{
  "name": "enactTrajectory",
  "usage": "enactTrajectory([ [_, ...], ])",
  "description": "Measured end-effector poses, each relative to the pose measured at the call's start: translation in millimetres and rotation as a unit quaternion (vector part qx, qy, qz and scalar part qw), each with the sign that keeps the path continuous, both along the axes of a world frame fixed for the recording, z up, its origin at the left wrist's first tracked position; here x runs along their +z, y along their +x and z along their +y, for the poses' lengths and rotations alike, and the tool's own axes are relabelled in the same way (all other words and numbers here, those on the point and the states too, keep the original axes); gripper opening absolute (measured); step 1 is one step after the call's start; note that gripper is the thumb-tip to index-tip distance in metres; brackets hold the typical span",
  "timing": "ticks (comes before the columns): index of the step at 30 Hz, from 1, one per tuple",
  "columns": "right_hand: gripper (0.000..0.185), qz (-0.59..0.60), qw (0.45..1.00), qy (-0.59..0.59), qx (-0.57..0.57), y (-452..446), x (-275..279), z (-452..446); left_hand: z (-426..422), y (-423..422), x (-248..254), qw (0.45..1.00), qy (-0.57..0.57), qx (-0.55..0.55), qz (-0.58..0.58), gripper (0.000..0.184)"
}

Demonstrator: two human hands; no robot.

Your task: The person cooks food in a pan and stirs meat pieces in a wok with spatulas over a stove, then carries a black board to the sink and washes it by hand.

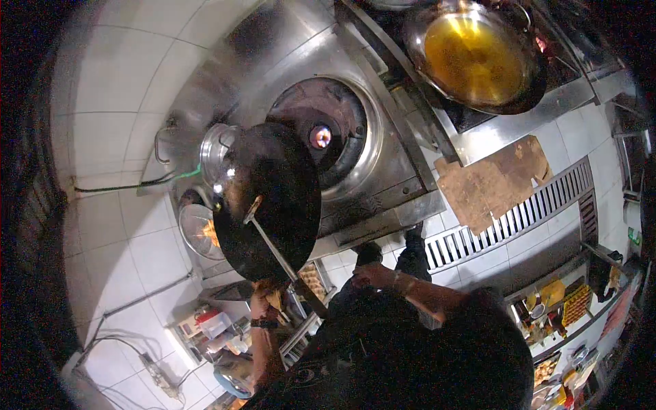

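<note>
A dark wok (290, 184) is tilted up beside the burner ring (283, 102), its inside facing me. My left hand (262, 299) is closed at its near rim, with something tan, perhaps a cloth, by the fingers. A long-handled metal ladle or spatula (270, 249) rests in the wok, its handle sticking out over the rim towards my body. My right hand (372, 275) is in front of my waist, apart from that handle. Its fingers are curled in, and anything inside them is hidden. A small flame (320, 137) glows in the burner's centre.
Another wok holding yellow liquid (471, 58) stands at the upper right. A mesh strainer (195, 229) with orange food and a metal pot (213, 147) are left of the tilted wok. Cardboard (488, 181) lies beside a floor grate (506, 222). Food containers (547, 301) sit at lower right.
</note>
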State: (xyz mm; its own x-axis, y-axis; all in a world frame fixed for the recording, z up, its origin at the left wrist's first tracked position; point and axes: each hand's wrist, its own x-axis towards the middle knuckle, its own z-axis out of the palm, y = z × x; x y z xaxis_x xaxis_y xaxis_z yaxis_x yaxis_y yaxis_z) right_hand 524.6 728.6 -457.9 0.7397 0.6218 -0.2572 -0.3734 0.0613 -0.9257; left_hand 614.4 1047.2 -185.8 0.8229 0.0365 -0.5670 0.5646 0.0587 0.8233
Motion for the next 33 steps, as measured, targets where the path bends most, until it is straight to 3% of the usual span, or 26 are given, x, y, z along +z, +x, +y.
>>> enactTrajectory([
  [1, 0.047, 0.023, 0.996, 0.079, -0.015, 1, 22, -11, 15, -1, -11, 0.999, -0.041, -0.01, -0.003, 0.023],
  [2, 0.05, 0.052, 0.986, 0.154, -0.031, 5, 48, -19, 27, -1, -22, 0.999, -0.005, 0.026, 0.04, 0.026],
  [3, 0.059, 0.42, 0.824, 0.37, -0.084, 8, 73, -23, 34, 0, -26, 0.994, 0.031, 0.063, 0.083, 0.029],
  [4, 0.059, 0.417, 0.827, 0.367, -0.084, 20, 117, -37, 34, 5, -20, 0.994, 0.027, 0.063, 0.08, 0.029],
  [5, 0.062, 0.446, 0.832, 0.324, -0.065, 40, 169, -56, 31, 10, -9, 0.965, 0.226, -0.128, -0.013, 0.03],
  [6, 0.065, 0.472, 0.834, 0.281, -0.046, 54, 198, -63, 31, 16, 0, 0.854, 0.408, -0.305, -0.107, 0.031],
  [7, 0.063, 0.418, 0.862, 0.286, 0.009, 59, 198, -58, 46, 20, -9, 0.855, 0.406, -0.304, -0.111, 0.031],
  [8, 0.063, 0.414, 0.865, 0.283, 0.008, 62, 206, -59, 71, 23, -34, 0.896, 0.374, -0.234, -0.045, 0.032],
  [10, 0.049, 0.083, 0.982, 0.17, 0.009, 67, 235, -66, 63, 28, -31, 0.929, 0.334, -0.158, 0.015, 0.035],
  [11, 0.046, -0.008, 0.99, 0.137, 0.018, 69, 242, -62, 28, 38, 2, 0.862, 0.433, -0.262, -0.031, 0.034],
  [12, 0.042, -0.097, 0.99, 0.101, 0.019, 71, 248, -59, 15, 50, 4, 0.934, 0.304, -0.185, 0.016, 0.033],
  [13, 0.037, 0.118, 0.974, 0.189, -0.027, 70, 249, -51, 4, 61, 6, 0.983, 0.158, -0.071, 0.062, 0.033],
  [14, 0.031, 0.328, 0.905, 0.263, -0.071, 72, 253, -46, -8, 72, 7, 0.993, 0.038, 0.044, 0.104, 0.033],
  [15, 0.03, 0.323, 0.919, 0.209, -0.092, 81, 261, -50, -15, 77, 12, 0.927, 0.338, -0.165, 0.022, 0.033],
  [16, 0.029, 0.319, 0.929, 0.154, -0.11, 89, 270, -55, -41, 84, 23, 0.925, 0.348, -0.151, -0.002, 0.032],
  [17, 0.029, 0.142, 0.973, 0.04, -0.178, 92, 266, -56, -66, 91, 35, 0.922, 0.36, -0.138, -0.026, 0.03],
  [20, 0.032, 0.143, 0.971, -0.027, -0.188, 96, 297, -84, -96, 102, 18, 0.998, 0.06, 0.034, -0.004, 0.028],
  [22, 0.062, 0.195, 0.954, 0.005, -0.227, 94, 310, -103, -113, 110, -3, 0.998, -0.042, 0.052, 0.018, 0.027],
  [23, 0.031, 0.224, 0.945, 0.12, -0.208, 89, 340, -120, -123, 113, -12, 0.996, -0.067, 0.049, 0.019, 0.027],
  [26, 0.027, 0.149, 0.95, 0.127, -0.245, 70, 367, -127, -149, 113, -37, 0.997, 0.032, 0.004, -0.073, 0.024],
  [27, 0.026, 0.011, 0.965, 0.059, -0.257, 61, 359, -125, -158, 111, -45, 0.99, 0.084, -0.009, -0.112, 0.023],
  [28, 0.026, 0.006, 0.967, 0.048, -0.251, 55, 365, -126, -173, 116, -43, 0.985, -0.08, 0.151, 0.01, 0.023],
  [30, 0.032, -0.043, 0.946, -0.19, -0.258, 43, 376, -128, -170, 133, -60, 0.988, -0.079, 0.131, 0.023, 0.019],
  [31, 0.023, -0.087, 0.918, -0.206, -0.328, 38, 358, -119, -168, 137, -63, 0.992, -0.064, 0.106, 0.037, 0.017],
  [33, 0.022, -0.046, 0.918, -0.215, -0.329, 25, 344, -126, -168, 148, -84, 0.987, -0.11, 0.111, 0.032, 0.015],
])
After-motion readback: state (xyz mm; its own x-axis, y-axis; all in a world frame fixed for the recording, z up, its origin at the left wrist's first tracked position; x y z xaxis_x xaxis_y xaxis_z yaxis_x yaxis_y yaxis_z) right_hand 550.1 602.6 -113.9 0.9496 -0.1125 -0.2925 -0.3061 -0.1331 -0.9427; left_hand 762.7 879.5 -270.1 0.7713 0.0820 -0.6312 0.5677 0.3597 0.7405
